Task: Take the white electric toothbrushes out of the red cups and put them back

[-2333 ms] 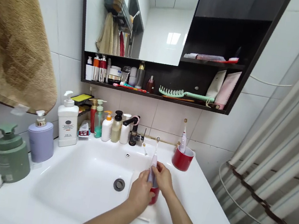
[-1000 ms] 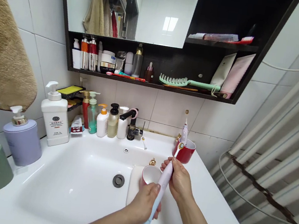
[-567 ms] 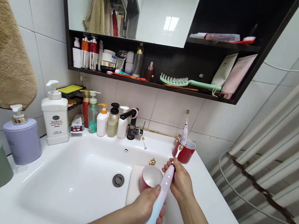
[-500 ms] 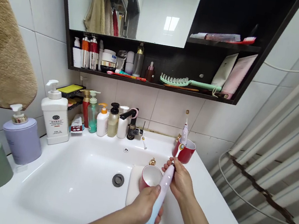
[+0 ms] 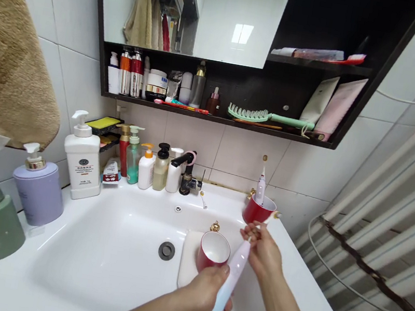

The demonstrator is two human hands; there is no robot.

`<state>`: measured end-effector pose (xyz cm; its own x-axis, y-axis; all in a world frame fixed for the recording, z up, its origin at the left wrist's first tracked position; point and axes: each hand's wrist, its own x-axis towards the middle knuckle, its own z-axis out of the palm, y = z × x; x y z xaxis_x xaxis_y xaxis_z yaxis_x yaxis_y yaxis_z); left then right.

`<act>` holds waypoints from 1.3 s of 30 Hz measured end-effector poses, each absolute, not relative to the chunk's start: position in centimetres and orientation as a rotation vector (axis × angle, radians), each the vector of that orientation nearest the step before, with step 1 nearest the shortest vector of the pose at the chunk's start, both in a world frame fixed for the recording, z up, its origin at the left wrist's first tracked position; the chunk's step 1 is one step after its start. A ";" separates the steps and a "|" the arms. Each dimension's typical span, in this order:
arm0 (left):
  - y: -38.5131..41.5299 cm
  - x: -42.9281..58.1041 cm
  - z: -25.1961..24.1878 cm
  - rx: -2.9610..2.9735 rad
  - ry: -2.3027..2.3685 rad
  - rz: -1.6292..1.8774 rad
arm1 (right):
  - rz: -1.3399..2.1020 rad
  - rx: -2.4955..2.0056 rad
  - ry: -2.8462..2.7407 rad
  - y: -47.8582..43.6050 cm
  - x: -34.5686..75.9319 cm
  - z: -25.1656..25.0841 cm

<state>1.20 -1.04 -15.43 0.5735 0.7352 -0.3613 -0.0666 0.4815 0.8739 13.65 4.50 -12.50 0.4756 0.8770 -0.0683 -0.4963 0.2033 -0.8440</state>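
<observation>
Over the right side of the white sink, my left hand (image 5: 207,292) is wrapped round an electric toothbrush handle (image 5: 233,272), pink above and pale blue below. Its thin shaft shows at the upper end. My right hand (image 5: 264,251) pinches a toothbrush head (image 5: 272,217) just above that shaft, with its bristles pointing to the upper right. Behind my fingers stands a red cup (image 5: 251,214) with another electric toothbrush (image 5: 261,187) upright in it. A second red cup (image 5: 215,249), white inside, sits on a pale mat beside my left hand.
A black faucet (image 5: 188,173) rises at the back of the sink (image 5: 106,244); another small brush head (image 5: 204,200) lies near it. Several pump bottles (image 5: 146,168) line the rim. Above hangs a dark mirror cabinet (image 5: 183,109). A folding white screen (image 5: 390,216) stands at right.
My right hand has moved right, and the brush head has come off the handle and tilted to the right. My left hand still grips the handle. The view has shifted slightly.
</observation>
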 end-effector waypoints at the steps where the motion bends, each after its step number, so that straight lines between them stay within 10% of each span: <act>1: -1.1 1.3 -15.5 0.963 0.818 0.583 | 0.951 -0.983 -0.508 4.7 14.1 -12.5; 19: 1.2 1.4 -15.5 0.501 0.904 0.863 | 0.357 -2.017 -1.392 18.0 10.3 -15.2; 39: 0.0 0.5 -14.3 0.748 0.886 0.857 | 0.739 -1.685 -1.300 10.3 10.9 -11.7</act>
<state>0.55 0.05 -14.30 0.3636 0.8671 -0.3405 -0.3117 0.4577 0.8327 10.94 10.31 -11.74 0.2819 0.9582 0.0481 0.4486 -0.0874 -0.8895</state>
